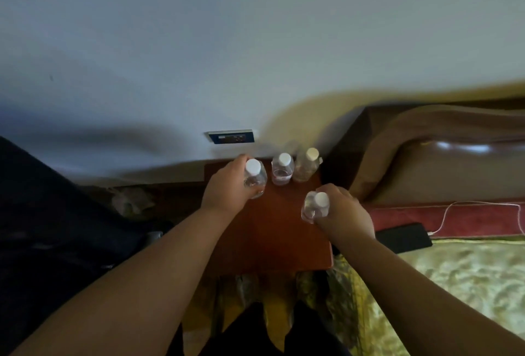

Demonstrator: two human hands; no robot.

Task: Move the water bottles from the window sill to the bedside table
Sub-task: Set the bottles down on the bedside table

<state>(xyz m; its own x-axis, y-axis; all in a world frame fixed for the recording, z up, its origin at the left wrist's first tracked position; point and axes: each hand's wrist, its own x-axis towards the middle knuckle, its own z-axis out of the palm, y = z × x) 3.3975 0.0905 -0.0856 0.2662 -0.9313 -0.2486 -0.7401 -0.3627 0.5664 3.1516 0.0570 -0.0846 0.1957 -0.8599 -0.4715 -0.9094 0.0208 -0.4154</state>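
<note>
My left hand (227, 185) is wrapped around a clear water bottle (254, 178) with a white cap, held upright at the back left corner of the bedside table (272, 242). Just to its right, two more bottles stand along the back edge by the wall: a middle bottle (282, 169) and, touching it, a corner bottle (307, 165) at the back right. My right hand (343, 211) grips a fourth bottle (315, 208) near the table's right edge, in front of those two. A wall socket plate (230, 137) sits above the back edge. Beyond the right edge, on the bed, lie a black phone (403, 238) and its white cable (454, 213).
</note>
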